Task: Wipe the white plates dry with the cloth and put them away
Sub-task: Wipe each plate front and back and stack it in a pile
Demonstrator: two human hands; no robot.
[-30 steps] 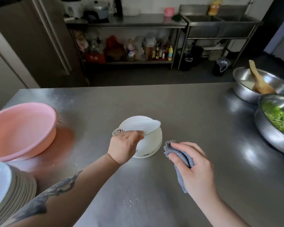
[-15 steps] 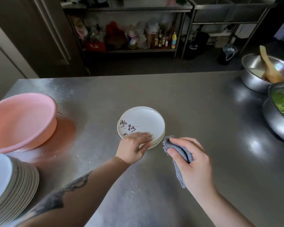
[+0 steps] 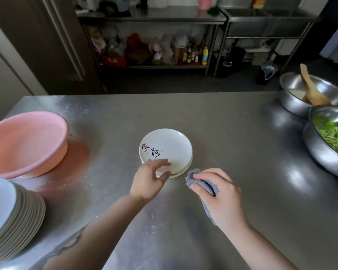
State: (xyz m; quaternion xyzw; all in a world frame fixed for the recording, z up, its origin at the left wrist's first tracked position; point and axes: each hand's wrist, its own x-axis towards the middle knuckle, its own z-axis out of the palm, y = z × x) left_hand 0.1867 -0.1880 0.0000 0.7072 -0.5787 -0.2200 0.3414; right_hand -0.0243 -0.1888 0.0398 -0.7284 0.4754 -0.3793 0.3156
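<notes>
Since the left hand (image 3: 147, 181) let go, grip open, top plate (image 3: 167, 149) lies flat, face up; right hand (image 3: 221, 197) grips cloth (image 3: 192, 178).

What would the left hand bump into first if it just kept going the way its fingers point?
Most likely the small stack of white plates: the left hand already reaches over its near rim, fingers spread. Whether they touch it is unclear.

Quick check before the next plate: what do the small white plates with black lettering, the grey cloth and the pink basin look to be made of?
Small white plates with black lettering: probably glazed ceramic or melamine; smooth, glossy sheen. Grey cloth: woven textile, matte, with a frayed, fuzzy edge. Pink basin: likely plastic; uniform colour, thin rolled rim, soft sheen.
</notes>
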